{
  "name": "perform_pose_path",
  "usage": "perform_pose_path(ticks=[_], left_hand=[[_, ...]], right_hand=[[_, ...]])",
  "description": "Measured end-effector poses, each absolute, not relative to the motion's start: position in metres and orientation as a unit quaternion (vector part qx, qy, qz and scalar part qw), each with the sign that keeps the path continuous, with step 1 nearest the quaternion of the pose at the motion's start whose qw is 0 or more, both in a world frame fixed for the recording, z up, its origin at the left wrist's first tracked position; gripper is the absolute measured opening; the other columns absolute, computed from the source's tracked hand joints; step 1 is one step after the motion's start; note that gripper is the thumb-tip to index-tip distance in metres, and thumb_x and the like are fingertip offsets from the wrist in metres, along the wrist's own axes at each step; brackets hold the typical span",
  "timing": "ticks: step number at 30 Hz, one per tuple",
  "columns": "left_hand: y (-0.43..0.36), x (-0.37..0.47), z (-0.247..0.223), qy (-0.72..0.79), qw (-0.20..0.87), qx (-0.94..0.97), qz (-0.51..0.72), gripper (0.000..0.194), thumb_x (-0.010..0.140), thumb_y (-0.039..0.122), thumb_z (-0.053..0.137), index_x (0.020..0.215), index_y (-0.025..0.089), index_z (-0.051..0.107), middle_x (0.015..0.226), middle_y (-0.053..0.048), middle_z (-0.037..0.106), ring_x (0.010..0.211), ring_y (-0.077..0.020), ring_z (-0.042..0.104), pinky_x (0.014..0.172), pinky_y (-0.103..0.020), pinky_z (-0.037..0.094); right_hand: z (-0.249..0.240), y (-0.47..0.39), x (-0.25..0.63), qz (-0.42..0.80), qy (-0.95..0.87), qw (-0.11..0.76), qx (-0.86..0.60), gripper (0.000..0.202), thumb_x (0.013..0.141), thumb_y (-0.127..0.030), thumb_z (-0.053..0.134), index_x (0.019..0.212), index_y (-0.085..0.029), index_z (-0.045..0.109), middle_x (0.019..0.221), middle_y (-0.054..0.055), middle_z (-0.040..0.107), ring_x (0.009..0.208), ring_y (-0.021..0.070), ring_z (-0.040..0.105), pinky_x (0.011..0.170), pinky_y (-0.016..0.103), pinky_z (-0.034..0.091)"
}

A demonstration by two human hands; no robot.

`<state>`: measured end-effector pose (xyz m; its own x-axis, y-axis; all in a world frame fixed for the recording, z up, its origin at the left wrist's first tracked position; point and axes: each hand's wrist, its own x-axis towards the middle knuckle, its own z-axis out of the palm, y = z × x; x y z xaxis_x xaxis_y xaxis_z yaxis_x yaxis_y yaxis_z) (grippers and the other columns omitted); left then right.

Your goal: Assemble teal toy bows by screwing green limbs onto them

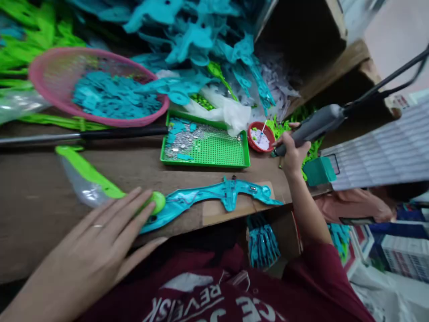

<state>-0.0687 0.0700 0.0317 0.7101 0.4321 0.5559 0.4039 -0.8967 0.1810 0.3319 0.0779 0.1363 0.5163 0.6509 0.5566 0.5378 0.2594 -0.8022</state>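
A turquoise plastic toy bow half [201,193] lies along the table's front edge, its right part over a piece of cardboard. My left hand [110,237] rests with fingers stretched out over the bow's left end and a lime-green round-ended piece [158,203]. The fingers cover part of both. My right hand [293,154] is wrapped around a grey electric screwdriver [315,127] with a cable at its rear. The screwdriver's tip is beside a red bowl [254,145] of small pale parts. Whether the tip touches the bowl, I cannot tell.
A green perforated tray [217,154] holds small metal pieces and turquoise bits. Behind it stands a pink basket [100,118] of turquoise parts. A black-gripped metal rod [124,133] lies at left. Turquoise parts [197,40] are heaped at the back; an open box [283,232] sits below the edge.
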Motion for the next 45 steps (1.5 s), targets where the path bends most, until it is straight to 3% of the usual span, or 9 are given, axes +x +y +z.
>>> perform_pose_path(ticks=[7, 10, 13, 20, 28, 32, 36, 42, 45], left_hand=[[0.068, 0.035, 0.034, 0.188, 0.007, 0.956, 0.223, 0.052, 0.103, 0.039, 0.034, 0.137, 0.006, 0.053, 0.123, -0.022, 0.067, 0.109, -0.0338, 0.065, 0.092, -0.048, 0.053], [0.081, 0.041, 0.021, 0.179, 0.018, 0.962, 0.204, 0.049, 0.104, 0.033, 0.027, 0.133, 0.007, 0.057, 0.108, -0.018, 0.068, 0.094, -0.0312, 0.065, 0.083, -0.045, 0.054], [0.083, 0.020, 0.021, 0.148, 0.032, 0.957, 0.248, 0.046, 0.104, 0.030, 0.030, 0.141, 0.011, 0.049, 0.114, -0.017, 0.066, 0.099, -0.0314, 0.064, 0.089, -0.045, 0.053], [0.056, -0.007, 0.048, 0.066, 0.034, 0.950, 0.303, 0.063, 0.101, 0.017, 0.047, 0.160, 0.020, 0.024, 0.113, -0.014, 0.064, 0.101, -0.0278, 0.065, 0.089, -0.041, 0.055], [0.059, -0.029, 0.053, 0.046, 0.053, 0.946, 0.316, 0.070, 0.097, 0.010, 0.054, 0.160, 0.019, 0.026, 0.117, -0.016, 0.066, 0.107, -0.0275, 0.066, 0.093, -0.040, 0.054], [0.076, -0.041, 0.039, 0.025, 0.047, 0.959, 0.278, 0.055, 0.099, 0.012, 0.044, 0.152, 0.023, 0.044, 0.118, -0.013, 0.069, 0.104, -0.0268, 0.069, 0.091, -0.039, 0.055], [0.097, -0.037, 0.025, 0.037, -0.016, 0.971, 0.234, 0.043, 0.098, 0.017, 0.036, 0.129, 0.017, 0.066, 0.111, -0.016, 0.072, 0.092, -0.0287, 0.071, 0.078, -0.040, 0.057], [0.117, -0.024, 0.026, 0.056, -0.013, 0.969, 0.241, 0.042, 0.096, 0.018, 0.040, 0.130, 0.018, 0.064, 0.115, -0.016, 0.070, 0.097, -0.0266, 0.070, 0.080, -0.036, 0.058], [0.109, -0.017, 0.043, 0.082, 0.039, 0.962, 0.258, 0.044, 0.096, 0.028, 0.048, 0.138, 0.023, 0.058, 0.135, -0.016, 0.061, 0.113, -0.0299, 0.066, 0.086, -0.041, 0.058]], right_hand=[[0.096, -0.049, 0.384, -0.227, -0.418, 0.518, -0.710, 0.051, 0.077, -0.048, 0.073, 0.113, -0.018, 0.053, 0.110, 0.009, 0.059, 0.102, 0.0205, 0.061, 0.089, 0.039, 0.052], [0.058, -0.127, 0.333, -0.329, -0.396, 0.435, -0.739, 0.026, 0.093, -0.045, 0.055, 0.098, -0.019, 0.055, 0.093, 0.005, 0.055, 0.094, 0.0205, 0.058, 0.088, 0.042, 0.051], [0.003, -0.162, 0.268, -0.250, -0.402, 0.404, -0.783, 0.028, 0.088, -0.046, 0.064, 0.094, -0.019, 0.061, 0.088, 0.005, 0.060, 0.083, 0.0204, 0.061, 0.075, 0.037, 0.054], [-0.016, -0.092, 0.209, 0.129, -0.361, 0.549, -0.743, 0.038, 0.083, -0.051, 0.067, 0.105, -0.020, 0.065, 0.114, 0.014, 0.066, 0.125, 0.0316, 0.054, 0.114, 0.054, 0.040], [0.056, -0.073, 0.266, 0.603, -0.463, 0.436, -0.482, 0.051, 0.076, -0.057, 0.074, 0.106, -0.017, 0.069, 0.081, 0.003, 0.069, 0.067, 0.0137, 0.064, 0.061, 0.025, 0.053], [0.092, -0.082, 0.352, 0.573, -0.440, 0.449, -0.526, 0.036, 0.073, -0.040, 0.083, 0.095, -0.014, 0.071, 0.060, -0.005, 0.057, 0.043, 0.0050, 0.044, 0.040, 0.016, 0.029], [0.125, -0.094, 0.414, 0.496, -0.435, 0.537, -0.525, 0.025, 0.071, -0.034, 0.085, 0.078, -0.016, 0.069, 0.056, -0.004, 0.057, 0.043, 0.0064, 0.047, 0.044, 0.019, 0.036], [0.137, -0.089, 0.394, 0.249, -0.375, 0.810, -0.377, 0.018, 0.072, -0.040, 0.084, 0.075, -0.030, 0.069, 0.051, -0.012, 0.025, 0.037, 0.0028, 0.015, 0.041, 0.014, 0.033], [0.126, -0.071, 0.352, 0.217, -0.336, 0.860, -0.319, 0.014, 0.073, -0.035, 0.084, 0.083, -0.035, 0.074, 0.054, -0.010, 0.035, 0.037, 0.0030, 0.021, 0.036, 0.012, 0.032]])
